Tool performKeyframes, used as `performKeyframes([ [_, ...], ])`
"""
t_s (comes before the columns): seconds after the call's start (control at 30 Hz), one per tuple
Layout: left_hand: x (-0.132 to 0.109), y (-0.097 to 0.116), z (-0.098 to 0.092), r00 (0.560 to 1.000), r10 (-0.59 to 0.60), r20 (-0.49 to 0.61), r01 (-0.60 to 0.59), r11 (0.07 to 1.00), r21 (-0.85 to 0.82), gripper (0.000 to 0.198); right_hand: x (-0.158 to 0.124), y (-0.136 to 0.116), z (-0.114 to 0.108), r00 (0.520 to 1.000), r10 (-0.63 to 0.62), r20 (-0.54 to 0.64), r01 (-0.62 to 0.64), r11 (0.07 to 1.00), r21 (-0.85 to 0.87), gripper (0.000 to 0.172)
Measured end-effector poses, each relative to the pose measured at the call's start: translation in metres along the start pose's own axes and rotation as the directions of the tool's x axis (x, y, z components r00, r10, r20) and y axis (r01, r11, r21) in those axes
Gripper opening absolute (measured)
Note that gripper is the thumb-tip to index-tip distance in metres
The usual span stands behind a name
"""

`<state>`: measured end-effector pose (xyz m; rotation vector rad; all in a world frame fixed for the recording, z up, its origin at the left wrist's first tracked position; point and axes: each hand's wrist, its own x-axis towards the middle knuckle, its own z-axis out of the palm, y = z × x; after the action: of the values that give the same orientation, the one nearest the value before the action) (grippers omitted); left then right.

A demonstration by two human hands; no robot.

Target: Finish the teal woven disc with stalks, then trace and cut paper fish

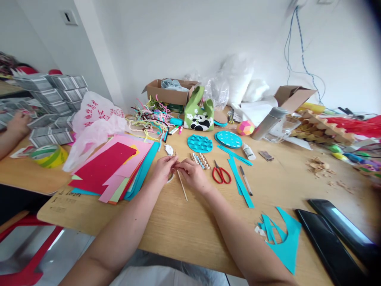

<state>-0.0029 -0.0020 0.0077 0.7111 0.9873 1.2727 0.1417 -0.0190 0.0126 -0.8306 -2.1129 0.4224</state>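
Teal paper offcuts point(285, 242) lie nearest, by table edge. Mid-table, L hand point(162, 169) & R hand point(193, 174) meet, fingers narrowed, both pinching far end of wooden stick point(182, 186); that end hidden btwn fingertips. Stick's long axis runs near-far, free end toward viewer, slanting slightly R. Whitish ring point(170, 178) under L hand, mostly covered. Beyond: red scissors point(221, 174), panda bag point(199, 115).

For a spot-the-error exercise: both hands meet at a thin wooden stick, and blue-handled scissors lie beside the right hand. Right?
Not quite. The head view shows the scissors have red handles, not blue. The left hand and right hand do meet at the wooden stick, scissors beside the right.
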Motion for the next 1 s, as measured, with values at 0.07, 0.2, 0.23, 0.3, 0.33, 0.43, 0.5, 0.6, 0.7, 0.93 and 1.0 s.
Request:
performKeyframes([
  [0.07, 0.0, -0.002, 0.0, 0.999, -0.012, 0.032, 0.012, 1.0, 0.007, 0.03, 0.0, 0.0, 0.0, 1.0, 0.007, -0.029, -0.007, 1.0, -0.005, 0.02],
  [0.2, 0.002, -0.005, 0.0, 0.997, -0.012, 0.071, 0.011, 1.0, 0.008, 0.028, 0.0, 0.001, 0.0, 0.999, -0.001, -0.037, 0.0, 1.0, -0.022, 0.02],
  [0.23, 0.002, -0.006, -0.001, 0.997, -0.005, 0.072, 0.005, 1.0, 0.007, 0.027, 0.0, 0.001, 0.001, 0.999, -0.002, -0.036, 0.002, 1.0, -0.024, 0.02],
  [0.3, 0.003, -0.007, -0.001, 0.997, 0.006, 0.072, -0.007, 1.0, 0.008, 0.027, 0.0, 0.001, 0.001, 0.999, -0.006, -0.036, 0.005, 1.0, -0.026, 0.02],
  [0.33, 0.004, -0.007, -0.001, 0.997, 0.01, 0.071, -0.011, 1.0, 0.01, 0.026, -0.001, 0.001, 0.002, 0.999, -0.007, -0.038, 0.006, 1.0, -0.028, 0.021],
  [0.43, 0.004, -0.008, -0.001, 0.997, 0.016, 0.073, -0.017, 1.0, 0.016, 0.025, -0.001, 0.002, 0.003, 0.999, -0.002, -0.037, 0.0, 0.999, -0.032, 0.023],
  [0.5, 0.004, -0.008, -0.001, 0.997, 0.017, 0.076, -0.019, 1.0, 0.022, 0.026, -0.001, 0.002, 0.003, 0.999, -0.001, -0.034, 0.0, 1.0, -0.03, 0.023],
  [0.6, 0.004, -0.007, -0.001, 0.997, 0.023, 0.08, -0.026, 0.999, 0.036, 0.028, -0.001, 0.002, 0.003, 0.999, -0.006, -0.034, 0.005, 1.0, -0.017, 0.023],
  [0.7, 0.002, -0.004, -0.003, 0.996, 0.038, 0.085, -0.044, 0.997, 0.062, 0.031, -0.001, 0.004, 0.001, 0.997, 0.045, -0.055, -0.044, 0.999, 0.019, 0.022],
  [0.93, -0.002, -0.002, -0.002, 0.98, 0.05, 0.195, -0.093, 0.971, 0.219, 0.033, 0.004, 0.018, -0.008, 0.859, 0.504, -0.093, -0.423, 0.799, 0.427, 0.036],
  [1.0, -0.004, -0.005, -0.001, 0.969, 0.037, 0.246, -0.108, 0.954, 0.281, 0.029, 0.005, 0.019, -0.011, 0.845, 0.534, 0.003, -0.458, 0.722, 0.518, 0.038],
])
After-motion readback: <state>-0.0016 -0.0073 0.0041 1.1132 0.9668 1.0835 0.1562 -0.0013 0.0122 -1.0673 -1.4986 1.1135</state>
